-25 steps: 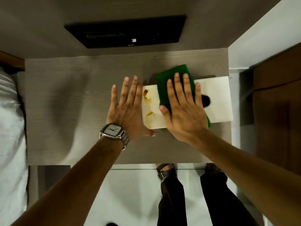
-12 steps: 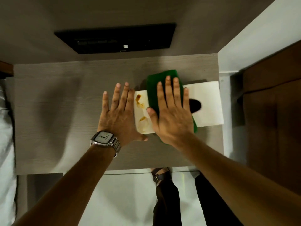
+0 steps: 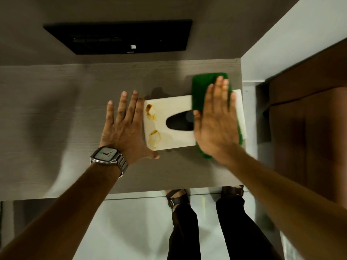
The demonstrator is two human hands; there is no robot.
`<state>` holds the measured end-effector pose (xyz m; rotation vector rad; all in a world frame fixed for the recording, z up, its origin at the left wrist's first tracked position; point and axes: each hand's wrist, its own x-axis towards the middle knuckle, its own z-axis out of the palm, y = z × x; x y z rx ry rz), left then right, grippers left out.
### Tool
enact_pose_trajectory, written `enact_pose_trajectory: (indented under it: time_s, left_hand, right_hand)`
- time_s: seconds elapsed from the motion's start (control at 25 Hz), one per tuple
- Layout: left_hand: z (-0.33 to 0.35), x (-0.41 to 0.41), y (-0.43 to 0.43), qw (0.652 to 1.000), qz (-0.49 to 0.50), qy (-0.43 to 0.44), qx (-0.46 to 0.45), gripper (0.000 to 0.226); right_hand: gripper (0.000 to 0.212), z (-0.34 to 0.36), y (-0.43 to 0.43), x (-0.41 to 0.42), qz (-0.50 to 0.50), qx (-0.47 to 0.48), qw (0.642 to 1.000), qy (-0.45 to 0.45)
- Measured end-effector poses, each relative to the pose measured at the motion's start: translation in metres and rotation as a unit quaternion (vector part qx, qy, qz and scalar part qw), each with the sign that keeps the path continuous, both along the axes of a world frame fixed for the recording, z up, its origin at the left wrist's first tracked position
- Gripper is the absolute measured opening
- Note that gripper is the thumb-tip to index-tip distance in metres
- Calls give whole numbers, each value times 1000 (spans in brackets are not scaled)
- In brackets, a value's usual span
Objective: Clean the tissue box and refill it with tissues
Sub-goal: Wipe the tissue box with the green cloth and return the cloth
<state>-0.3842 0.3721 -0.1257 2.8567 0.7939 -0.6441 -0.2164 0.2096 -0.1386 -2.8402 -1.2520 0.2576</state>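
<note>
A white tissue box [image 3: 174, 107] lies flat near the right end of the grey wooden table [image 3: 65, 109]. Its top has a dark oval slot [image 3: 178, 121] and brown stains [image 3: 153, 128] at its left end. A green cloth [image 3: 201, 85] covers the box's right part. My right hand [image 3: 216, 121] lies flat on the cloth, fingers spread, pressing it onto the box. My left hand [image 3: 124, 128], a watch on its wrist, rests flat on the table against the box's left edge, the thumb under its near corner.
A black screen [image 3: 120, 37] hangs on the wall behind the table. A brown cabinet [image 3: 309, 119] stands right of the table's end. My legs and sandals [image 3: 178, 199] show below the table's near edge, over a pale floor.
My right hand slid the green cloth from the box's left-middle to its right end, baring the slot and stains. My left hand stayed at the box's left edge.
</note>
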Motion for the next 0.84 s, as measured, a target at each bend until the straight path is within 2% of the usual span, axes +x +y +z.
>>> enact_pose_trajectory:
  time_s: [0.08, 0.16, 0.32, 0.44, 0.48, 0.56, 0.68, 0.76, 0.84]
  left_hand:
    - [1, 1, 0, 1000, 1, 2, 3, 158]
    - [4, 2, 0, 1000, 4, 6, 6, 159]
    - [5, 0, 2, 1000, 2, 7, 1, 159]
    - [1, 0, 3, 1000, -2, -2, -7, 160]
    - [1, 0, 3, 1000, -2, -2, -7, 160]
    - [2, 1, 3, 1000, 3, 3, -5, 160]
    - [7, 2, 2, 1000, 12, 6, -2, 159]
    - [9, 1, 1, 1000, 14, 5, -6, 159]
    - [6, 1, 0, 1000, 20, -1, -5, 159]
  right_hand:
    - [69, -2, 11, -23, 95, 6, 995, 28]
    - [67, -1, -5, -24, 137, 1, 989, 46]
    - [65, 8, -61, 28, 51, -29, 998, 20]
    - [63, 6, -25, 40, -43, 12, 999, 11]
    - [63, 4, -2, 29, -32, 25, 999, 17]
    - [66, -1, 29, -5, 51, 42, 998, 23]
    - [67, 1, 1, -28, 158, 24, 986, 48]
    - [66, 4, -38, -6, 150, -7, 987, 50]
    - [67, 6, -57, 20, 92, -28, 994, 44]
